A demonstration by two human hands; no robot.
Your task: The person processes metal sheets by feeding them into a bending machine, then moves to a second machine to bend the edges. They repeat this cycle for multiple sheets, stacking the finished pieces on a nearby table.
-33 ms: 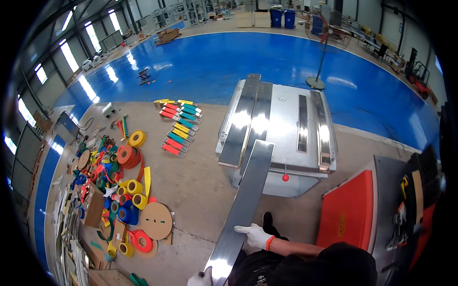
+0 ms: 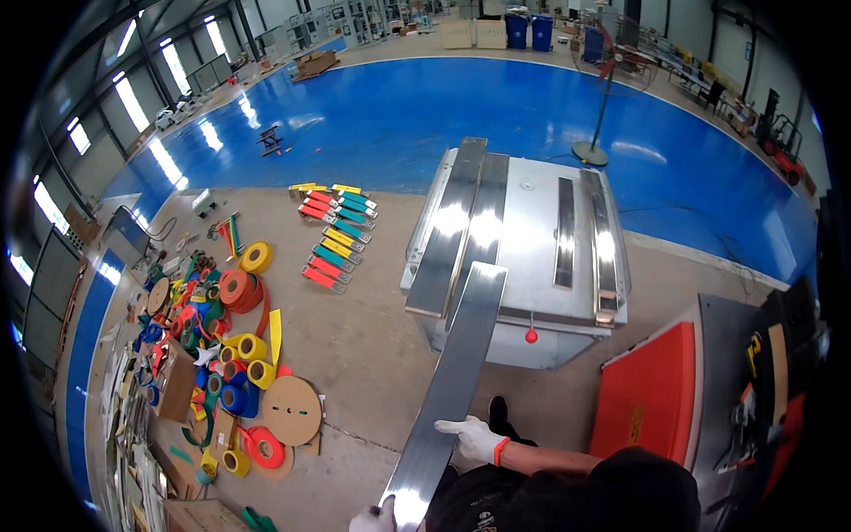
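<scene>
Hardly any shift: left hand (image 2: 374, 519), right hand (image 2: 474, 439), fingers grasping grey bar (image 2: 448, 372); far end overlaps near edge of metal cabinet (image 2: 530, 235), contact unclear; still hand-held.

Metal worktop (image 2: 532, 239), partly covered
Two wide bars (image 2: 448, 235) are laid at left, two narrow bars (image 2: 565, 232) at right.

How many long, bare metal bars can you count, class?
5: a held bar in the hands; on the grey cabinet, a left bar, a second bar beside it, a shorter bar right of centre and a far-right bar. Others may be hidden.
</scene>
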